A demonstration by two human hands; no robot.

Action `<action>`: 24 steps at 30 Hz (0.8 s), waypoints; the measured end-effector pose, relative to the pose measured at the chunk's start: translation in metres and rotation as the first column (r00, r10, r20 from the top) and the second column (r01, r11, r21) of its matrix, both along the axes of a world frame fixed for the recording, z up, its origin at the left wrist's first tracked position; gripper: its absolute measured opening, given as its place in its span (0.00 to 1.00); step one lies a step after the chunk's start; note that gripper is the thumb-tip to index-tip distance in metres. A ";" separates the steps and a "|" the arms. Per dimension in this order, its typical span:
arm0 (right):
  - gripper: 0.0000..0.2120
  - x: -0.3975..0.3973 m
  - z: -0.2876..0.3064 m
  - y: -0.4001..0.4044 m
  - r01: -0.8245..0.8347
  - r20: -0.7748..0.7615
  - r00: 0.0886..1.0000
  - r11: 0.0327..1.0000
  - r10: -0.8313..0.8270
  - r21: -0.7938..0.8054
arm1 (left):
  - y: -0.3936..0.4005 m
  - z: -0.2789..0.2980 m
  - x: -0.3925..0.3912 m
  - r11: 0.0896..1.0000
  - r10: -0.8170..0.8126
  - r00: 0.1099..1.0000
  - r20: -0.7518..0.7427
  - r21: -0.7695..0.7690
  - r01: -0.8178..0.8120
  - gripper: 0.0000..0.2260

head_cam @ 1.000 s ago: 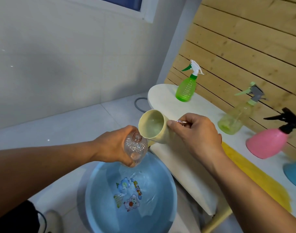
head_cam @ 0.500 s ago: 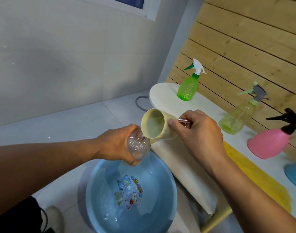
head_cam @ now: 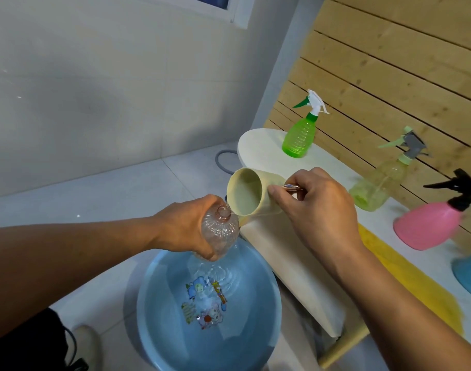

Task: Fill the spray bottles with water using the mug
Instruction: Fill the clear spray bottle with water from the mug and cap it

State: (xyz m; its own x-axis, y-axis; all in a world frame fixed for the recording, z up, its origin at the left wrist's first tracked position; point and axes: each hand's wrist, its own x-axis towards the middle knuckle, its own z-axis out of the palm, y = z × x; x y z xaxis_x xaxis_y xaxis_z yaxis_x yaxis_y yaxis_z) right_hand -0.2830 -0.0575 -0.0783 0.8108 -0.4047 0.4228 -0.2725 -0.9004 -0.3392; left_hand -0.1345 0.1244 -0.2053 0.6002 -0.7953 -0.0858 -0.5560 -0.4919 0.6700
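The person's left hand [head_cam: 186, 231] wraps its fingers around a clear, ribbed plastic bottle without a spray head [head_cam: 219, 232], holding it tilted over the far rim of a round blue plastic basin of water with cartoon stickers on its bottom [head_cam: 159, 330]. The right hand [head_cam: 317, 207] grips the handle of a cream plastic mug [head_cam: 249, 195], tipped on its side so its lip meets the bottle's open neck. Both sit just left of the rounded edge of a long white board [head_cam: 288, 266], which leaves little room between basin and board. The board runs along a wall of pale wooden slats [head_cam: 389, 62]; to the left lie a grey tiled floor [head_cam: 122, 188] and a plain tiled wall with open space. On the board, well apart from the hands, stand a bright green spray bottle with a white head [head_cam: 300, 135], a pale green translucent spray bottle [head_cam: 376, 188] and a pink spray bottle with a black head [head_cam: 427, 226]. A yellow patch [head_cam: 416, 285] marks the board near the right forearm, and the edge of a blue object [head_cam: 468, 274] shows at the frame's right side.
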 end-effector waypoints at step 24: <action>0.14 -0.006 0.002 0.006 -0.037 0.059 0.997 0.968 0.053 -0.248 | -0.005 0.000 -0.002 1.000 -0.027 1.000 -0.016 -0.002 0.027 0.45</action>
